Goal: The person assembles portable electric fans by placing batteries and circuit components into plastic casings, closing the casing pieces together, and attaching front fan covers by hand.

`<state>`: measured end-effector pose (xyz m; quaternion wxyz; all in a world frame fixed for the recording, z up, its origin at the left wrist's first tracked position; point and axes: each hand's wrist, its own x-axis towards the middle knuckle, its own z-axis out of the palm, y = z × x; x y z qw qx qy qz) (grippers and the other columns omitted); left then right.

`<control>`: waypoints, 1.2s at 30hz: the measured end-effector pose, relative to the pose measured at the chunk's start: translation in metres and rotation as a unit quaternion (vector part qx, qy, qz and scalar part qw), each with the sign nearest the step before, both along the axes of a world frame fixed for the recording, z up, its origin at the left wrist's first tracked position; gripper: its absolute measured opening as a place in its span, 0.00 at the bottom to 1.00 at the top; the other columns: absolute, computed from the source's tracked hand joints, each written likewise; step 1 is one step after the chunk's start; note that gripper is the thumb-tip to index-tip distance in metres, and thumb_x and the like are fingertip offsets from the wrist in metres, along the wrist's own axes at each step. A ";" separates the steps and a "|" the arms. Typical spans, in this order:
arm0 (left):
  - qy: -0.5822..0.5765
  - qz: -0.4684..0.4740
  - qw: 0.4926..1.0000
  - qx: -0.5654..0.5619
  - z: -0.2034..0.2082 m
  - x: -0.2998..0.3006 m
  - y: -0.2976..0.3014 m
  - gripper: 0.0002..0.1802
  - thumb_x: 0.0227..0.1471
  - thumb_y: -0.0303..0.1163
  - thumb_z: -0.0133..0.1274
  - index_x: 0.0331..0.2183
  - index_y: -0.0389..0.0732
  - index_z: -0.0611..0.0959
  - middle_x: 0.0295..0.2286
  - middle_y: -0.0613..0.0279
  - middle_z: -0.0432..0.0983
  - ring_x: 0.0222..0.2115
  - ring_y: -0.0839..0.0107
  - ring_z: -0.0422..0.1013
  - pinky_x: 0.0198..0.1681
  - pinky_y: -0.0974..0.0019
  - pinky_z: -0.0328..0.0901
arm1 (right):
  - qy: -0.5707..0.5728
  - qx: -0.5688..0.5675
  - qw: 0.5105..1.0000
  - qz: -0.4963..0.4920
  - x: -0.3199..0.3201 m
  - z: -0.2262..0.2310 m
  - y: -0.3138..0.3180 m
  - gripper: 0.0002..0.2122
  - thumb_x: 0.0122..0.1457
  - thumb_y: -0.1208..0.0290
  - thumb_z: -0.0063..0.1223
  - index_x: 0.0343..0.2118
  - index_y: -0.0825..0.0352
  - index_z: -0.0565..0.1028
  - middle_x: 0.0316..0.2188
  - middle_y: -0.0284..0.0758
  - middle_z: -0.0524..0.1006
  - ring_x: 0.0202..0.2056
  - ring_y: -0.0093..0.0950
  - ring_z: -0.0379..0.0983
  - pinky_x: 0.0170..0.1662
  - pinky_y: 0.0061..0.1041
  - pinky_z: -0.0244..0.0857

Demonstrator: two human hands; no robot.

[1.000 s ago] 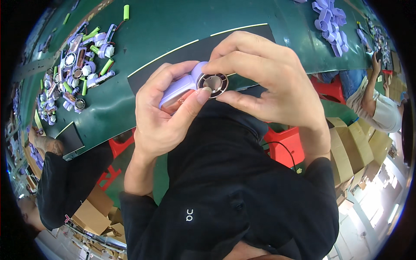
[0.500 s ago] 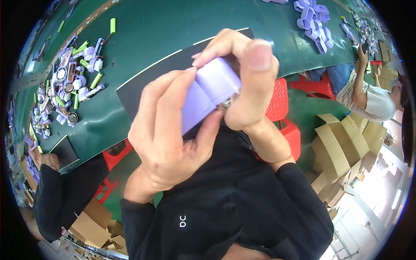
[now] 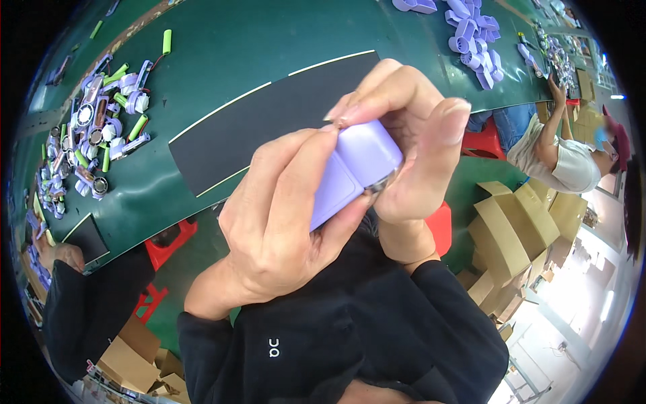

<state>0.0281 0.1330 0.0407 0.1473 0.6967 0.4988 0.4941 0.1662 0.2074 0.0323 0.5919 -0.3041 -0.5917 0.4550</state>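
A lilac plastic housing (image 3: 336, 185), box-like with rounded corners and a seam across it, is held tilted above the table's near edge. My left hand (image 3: 272, 205) is closed around its left side, fingers on top and thumb along the lower edge. At the far end, my right hand (image 3: 417, 145) curls its fingertips against the top corner, close to the left fingertips, while its thumb stands away from the housing. A small shiny metallic part shows at the housing's right end, beside the right palm; its kind is hard to make out.
A black mat (image 3: 229, 128) lies on the green table (image 3: 222, 40). Heaped at left are fan-like assemblies (image 3: 94, 128) with green battery cells. Lilac shells (image 3: 474, 44) are piled at far right. Co-workers sit on both sides, near red stools (image 3: 171, 242) and cardboard boxes (image 3: 515, 232).
Both hands and the housing have shifted right and slightly lower in the picture, while the table and its piles appear farther left. The right thumb has moved outward.
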 end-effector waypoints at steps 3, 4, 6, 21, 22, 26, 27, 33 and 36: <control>-0.031 -0.028 0.998 -0.046 0.002 0.002 0.001 0.32 0.43 0.23 0.69 0.52 0.28 0.78 0.43 0.42 0.78 0.40 0.49 0.77 0.44 0.57 0.72 | 0.029 -0.125 0.991 -0.022 -0.005 0.000 0.005 0.37 0.72 0.41 0.27 0.23 0.71 0.77 0.21 0.35 0.76 0.23 0.21 0.71 0.30 0.21 0.64; -0.003 -0.005 1.000 -0.024 -0.002 0.005 0.003 0.32 0.43 0.23 0.68 0.51 0.27 0.78 0.42 0.42 0.77 0.38 0.49 0.78 0.39 0.58 0.74 | -0.003 -0.129 0.991 -0.041 -0.008 -0.002 0.004 0.42 0.71 0.36 0.19 0.24 0.72 0.78 0.22 0.34 0.76 0.24 0.21 0.72 0.31 0.21 0.64; 0.034 0.023 0.999 -0.002 -0.002 0.008 0.003 0.31 0.45 0.22 0.67 0.51 0.25 0.77 0.40 0.42 0.76 0.35 0.50 0.79 0.34 0.60 0.76 | -0.004 -0.121 0.992 -0.033 -0.005 -0.006 0.003 0.42 0.71 0.36 0.19 0.24 0.72 0.78 0.22 0.34 0.77 0.24 0.21 0.73 0.31 0.21 0.65; -0.035 0.066 0.996 0.048 -0.002 0.036 0.003 0.39 0.42 0.41 0.74 0.50 0.25 0.79 0.36 0.46 0.78 0.34 0.53 0.77 0.38 0.59 0.73 | 0.068 0.065 0.988 -0.119 -0.009 -0.005 0.005 0.26 0.70 0.55 0.44 0.20 0.72 0.77 0.17 0.34 0.76 0.19 0.23 0.70 0.24 0.23 0.61; -0.034 0.050 0.997 0.039 -0.008 0.032 0.009 0.39 0.44 0.40 0.73 0.51 0.25 0.78 0.38 0.46 0.77 0.36 0.55 0.76 0.41 0.60 0.72 | 0.039 0.013 0.993 -0.112 -0.011 -0.003 0.013 0.29 0.71 0.52 0.42 0.18 0.71 0.77 0.14 0.32 0.74 0.17 0.24 0.70 0.23 0.24 0.61; -0.147 -0.030 0.989 -0.015 -0.034 0.029 0.021 0.47 0.41 0.36 0.75 0.57 0.24 0.71 0.40 0.43 0.76 0.35 0.62 0.76 0.36 0.69 0.72 | -0.148 -0.021 0.987 -0.066 0.006 -0.001 0.029 0.39 0.72 0.40 0.25 0.22 0.70 0.78 0.17 0.32 0.75 0.22 0.24 0.71 0.28 0.25 0.64; -0.258 -0.059 0.959 -0.096 -0.032 0.031 0.020 0.40 0.50 0.33 0.70 0.59 0.25 0.71 0.41 0.47 0.77 0.34 0.69 0.75 0.36 0.71 0.72 | -0.138 -0.015 0.988 -0.070 0.008 0.002 0.031 0.39 0.72 0.40 0.25 0.22 0.70 0.78 0.17 0.32 0.75 0.22 0.24 0.71 0.28 0.25 0.64; -0.506 -0.139 0.823 -0.218 -0.032 0.008 0.021 0.25 0.66 0.30 0.52 0.60 0.28 0.71 0.42 0.50 0.78 0.30 0.72 0.77 0.31 0.69 0.74 | 0.046 -0.257 0.956 0.137 0.003 0.004 0.029 0.47 0.67 0.30 0.09 0.42 0.74 0.76 0.32 0.34 0.74 0.35 0.23 0.69 0.42 0.20 0.64; -0.598 -0.150 0.720 -0.318 -0.020 0.000 0.020 0.28 0.71 0.45 0.40 0.57 0.29 0.71 0.41 0.43 0.79 0.25 0.66 0.75 0.27 0.67 0.72 | 0.067 -0.300 0.937 0.164 0.002 0.013 0.017 0.44 0.68 0.32 0.12 0.47 0.73 0.75 0.36 0.35 0.76 0.38 0.22 0.71 0.44 0.21 0.65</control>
